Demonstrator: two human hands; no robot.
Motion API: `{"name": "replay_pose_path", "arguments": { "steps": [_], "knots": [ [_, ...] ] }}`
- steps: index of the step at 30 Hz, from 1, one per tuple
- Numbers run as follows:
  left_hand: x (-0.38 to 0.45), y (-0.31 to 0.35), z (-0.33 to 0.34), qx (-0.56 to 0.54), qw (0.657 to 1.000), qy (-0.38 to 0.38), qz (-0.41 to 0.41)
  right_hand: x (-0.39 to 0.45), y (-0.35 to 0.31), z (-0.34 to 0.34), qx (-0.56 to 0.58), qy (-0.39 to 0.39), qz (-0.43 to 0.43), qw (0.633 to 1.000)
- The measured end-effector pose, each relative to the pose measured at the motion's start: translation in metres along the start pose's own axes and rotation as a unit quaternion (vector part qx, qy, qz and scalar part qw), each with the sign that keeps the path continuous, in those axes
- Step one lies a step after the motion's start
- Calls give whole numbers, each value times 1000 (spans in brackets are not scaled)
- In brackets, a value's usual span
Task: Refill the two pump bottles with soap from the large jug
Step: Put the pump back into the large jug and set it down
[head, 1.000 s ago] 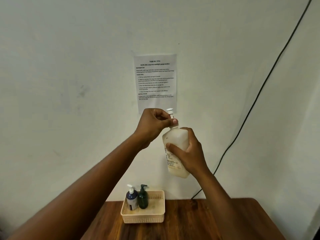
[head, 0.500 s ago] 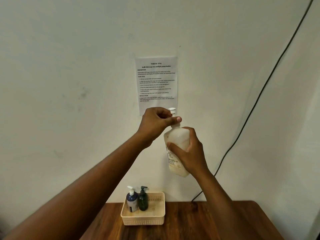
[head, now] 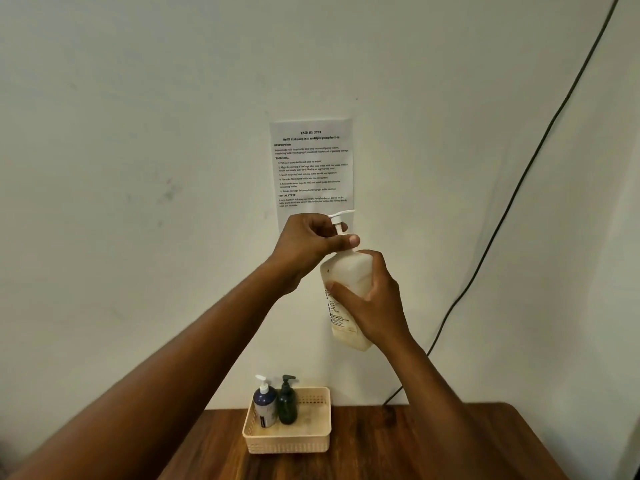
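- Head view is showing the pump head [head: 341,216] now turned sideways, spout pointing right where earlier it faced the camera, so the left hand [head: 308,245] is probably unscrewing it
- Left fingers are pinching the collar; right hand [head: 375,304] is wrapping the large jug [head: 346,271], holding pale soap
- Far below both hands, two pump bottles [head: 275,403] are standing in the basket [head: 287,441]

The left hand [head: 308,244] hides the jug's [head: 346,282] neck and pump collar, the right hand [head: 377,306] covers its far side, the jug label and the sheet's [head: 311,168] small print are unreadable, and both elbows are cut off below.
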State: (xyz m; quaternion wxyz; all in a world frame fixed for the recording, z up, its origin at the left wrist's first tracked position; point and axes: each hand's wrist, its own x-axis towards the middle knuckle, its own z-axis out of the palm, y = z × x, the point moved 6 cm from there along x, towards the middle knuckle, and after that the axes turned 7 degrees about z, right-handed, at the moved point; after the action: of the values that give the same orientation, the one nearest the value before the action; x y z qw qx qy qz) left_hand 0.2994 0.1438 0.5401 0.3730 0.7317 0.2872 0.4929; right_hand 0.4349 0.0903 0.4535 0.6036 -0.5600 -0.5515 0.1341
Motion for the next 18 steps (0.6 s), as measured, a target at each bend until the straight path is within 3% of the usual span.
{"name": "replay_pose_path", "arguments": {
  "steps": [3, 8, 10, 13, 16, 18],
  "knots": [
    [1, 5, -1, 23, 1000, 8, 18, 0, -3, 0, 0, -4, -2, 1000],
    [1, 14, -2, -75, 988, -136, 4, -2, -7, -4, 87, -49, 7, 995],
    [0, 17, -2, -96, 982, -162, 3, -1, -11, -5, 92, -49, 5, 995],
    [-1, 19, -2, -95, 985, -144, 11, -1, -16, -7, 78, -39, -1, 996],
    [0, 23, -5, -40, 996, -59, 45, 0, -20, -6, 58, -38, -7, 998],
    [2, 23, -5, -41, 997, -41, 48, -1, -22, -6, 63, -40, -7, 997]
  ]
}}
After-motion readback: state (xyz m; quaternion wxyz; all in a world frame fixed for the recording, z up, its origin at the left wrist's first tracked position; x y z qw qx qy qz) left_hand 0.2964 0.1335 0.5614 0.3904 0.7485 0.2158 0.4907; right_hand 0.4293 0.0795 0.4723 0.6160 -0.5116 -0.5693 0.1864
